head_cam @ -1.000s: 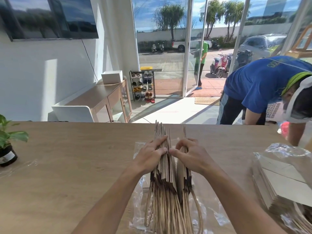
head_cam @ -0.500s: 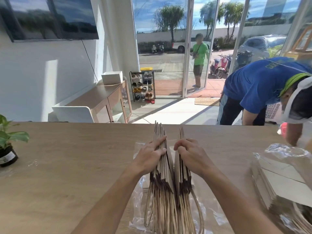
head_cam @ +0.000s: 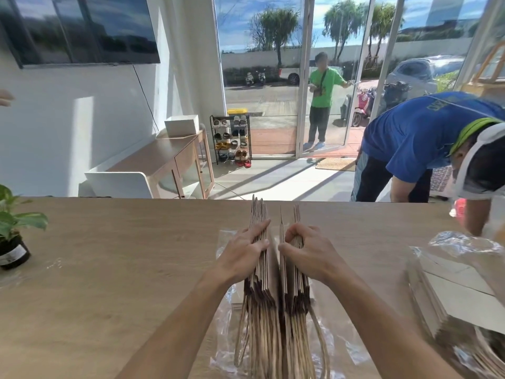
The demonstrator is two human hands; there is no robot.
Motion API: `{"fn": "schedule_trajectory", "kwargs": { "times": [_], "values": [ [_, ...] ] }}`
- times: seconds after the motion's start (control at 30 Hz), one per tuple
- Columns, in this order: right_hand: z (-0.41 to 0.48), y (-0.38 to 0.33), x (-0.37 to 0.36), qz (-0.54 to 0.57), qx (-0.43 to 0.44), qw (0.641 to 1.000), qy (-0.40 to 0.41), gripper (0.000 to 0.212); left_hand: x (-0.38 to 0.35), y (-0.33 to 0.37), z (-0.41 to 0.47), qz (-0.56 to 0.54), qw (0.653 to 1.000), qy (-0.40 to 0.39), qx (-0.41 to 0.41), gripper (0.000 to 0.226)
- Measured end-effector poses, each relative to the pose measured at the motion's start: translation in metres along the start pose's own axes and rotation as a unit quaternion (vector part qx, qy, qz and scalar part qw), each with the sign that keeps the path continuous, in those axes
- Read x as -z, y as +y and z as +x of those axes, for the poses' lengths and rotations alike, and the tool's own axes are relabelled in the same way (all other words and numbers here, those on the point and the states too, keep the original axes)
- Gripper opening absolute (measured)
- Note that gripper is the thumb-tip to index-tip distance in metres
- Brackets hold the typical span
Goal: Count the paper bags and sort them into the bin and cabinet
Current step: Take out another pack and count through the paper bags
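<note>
A stack of flat brown paper bags stands on edge on the wooden counter, twisted paper handles pointing toward me, over a clear plastic wrapper. The stack is split into a left part and a right part with a narrow gap between. My left hand lies with fairly straight fingers against the top edges of the left part. My right hand curls its fingers over the top edges of the right part, thumb at the gap.
A second pack of bags in plastic lies at the right. A potted plant stands at the left edge. A person in a blue shirt bends over beyond the counter's right end. Another person in green stands at the glass door.
The gap between the two parts of the stack has narrowed and my right fingers have shifted along the bag edges. The person in green has stepped closer to the door.
</note>
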State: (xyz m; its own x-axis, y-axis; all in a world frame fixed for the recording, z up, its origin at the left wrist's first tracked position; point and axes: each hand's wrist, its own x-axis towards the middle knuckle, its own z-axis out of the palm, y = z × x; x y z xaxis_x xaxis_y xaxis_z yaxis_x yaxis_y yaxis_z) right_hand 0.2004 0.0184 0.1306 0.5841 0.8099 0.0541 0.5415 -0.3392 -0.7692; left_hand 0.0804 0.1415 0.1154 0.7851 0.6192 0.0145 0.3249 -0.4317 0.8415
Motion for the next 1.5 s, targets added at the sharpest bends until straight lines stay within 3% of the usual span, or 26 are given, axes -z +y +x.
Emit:
{"fn": "schedule_trajectory", "kwargs": {
  "times": [0.07,0.2,0.4,1.07,1.23,1.37,1.5],
  "values": [
    [0.000,-0.001,0.000,0.012,0.003,1.000,0.002,0.015,0.000,-0.001,0.001,-0.003,1.000,0.000,0.003,0.050],
    [-0.001,0.001,0.000,0.027,0.013,0.999,-0.018,0.037,-0.001,-0.005,0.005,-0.005,1.000,0.004,-0.003,0.051],
    [0.001,0.003,-0.001,0.000,0.024,0.999,-0.023,0.017,-0.004,-0.009,0.008,-0.026,1.000,0.000,-0.002,0.053],
    [0.000,-0.001,0.000,-0.025,0.021,0.999,-0.034,0.030,-0.002,-0.016,0.010,-0.051,0.999,-0.019,-0.007,0.054],
    [0.001,-0.001,-0.004,0.008,0.013,0.999,-0.037,0.011,-0.002,-0.016,0.011,-0.047,0.999,-0.017,-0.007,0.055],
    [0.001,-0.002,-0.005,0.032,0.019,0.999,-0.033,0.033,-0.001,-0.016,0.010,-0.048,0.999,-0.012,-0.006,0.050],
    [0.000,-0.001,-0.004,0.026,0.023,0.999,-0.037,0.016,-0.001,-0.015,0.009,-0.040,0.999,-0.011,-0.007,0.049]
  ]
}}
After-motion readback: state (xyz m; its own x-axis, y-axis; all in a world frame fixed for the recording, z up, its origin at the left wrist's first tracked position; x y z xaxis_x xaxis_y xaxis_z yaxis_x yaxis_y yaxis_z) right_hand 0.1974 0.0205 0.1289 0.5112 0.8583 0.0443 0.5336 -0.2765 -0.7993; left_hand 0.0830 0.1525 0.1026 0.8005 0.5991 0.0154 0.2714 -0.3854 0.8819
